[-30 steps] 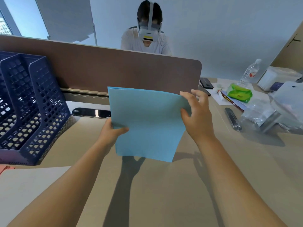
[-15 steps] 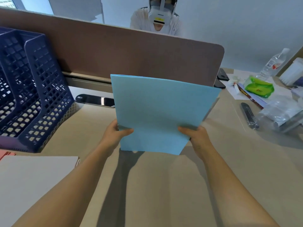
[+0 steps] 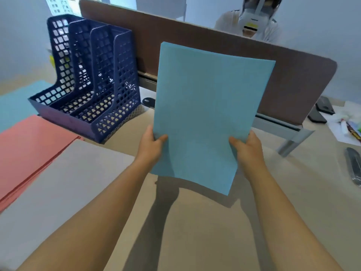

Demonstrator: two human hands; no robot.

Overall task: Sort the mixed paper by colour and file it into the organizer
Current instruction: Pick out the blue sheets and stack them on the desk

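I hold a stack of light blue paper (image 3: 207,106) upright above the desk. My left hand (image 3: 151,146) grips its lower left edge, thumb on the front. My right hand (image 3: 248,151) grips the lower right edge the same way. A dark blue mesh organizer (image 3: 93,75) with three slots stands at the back left, left of the held stack. On the desk at the left lie a pink paper stack (image 3: 29,145), a white paper stack (image 3: 64,182) and more blue paper (image 3: 17,104).
A brown divider panel (image 3: 293,79) runs along the back of the desk, with a person seated behind it. Black devices (image 3: 320,109), papers and a dark object (image 3: 353,165) lie at the right. A black item (image 3: 148,101) sits under the panel.
The view swung left, bringing the organizer and the pink, white and blue stacks into sight. The blue stack now stands taller between both hands, closer to the organizer.
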